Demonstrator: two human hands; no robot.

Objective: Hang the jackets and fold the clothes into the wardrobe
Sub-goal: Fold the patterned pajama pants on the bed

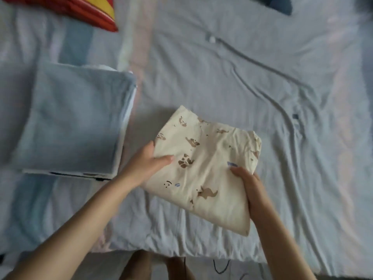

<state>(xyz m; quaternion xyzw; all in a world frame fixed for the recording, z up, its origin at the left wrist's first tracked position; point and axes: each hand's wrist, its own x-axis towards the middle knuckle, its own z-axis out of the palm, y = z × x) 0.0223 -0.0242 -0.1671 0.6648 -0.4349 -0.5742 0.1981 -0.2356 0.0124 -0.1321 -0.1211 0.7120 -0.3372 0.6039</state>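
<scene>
Nearest, below the folded cream garment, the person's bare legs stand at the bed's edge, with a thin black cable on the floor just to their right. The garment itself, printed with small brown animals, lies low over the pale blue-grey bed sheet, near the bed's front edge; whether it rests on the sheet or is lifted just clear of it cannot be told. The left hand grips the garment's left edge, thumb laid flat on top and fingers tucked out of sight beneath. The right hand pinches the garment's right side, thumb on top and fingers curled under the fold. To the left of the garment, apart from it, sits a stack of folded blue clothes on the sheet. Beyond the garment the sheet runs in long wrinkles. Farther off, up and left of it, lies a red and yellow striped cloth; up and right, a dark item is cut off by the frame.
</scene>
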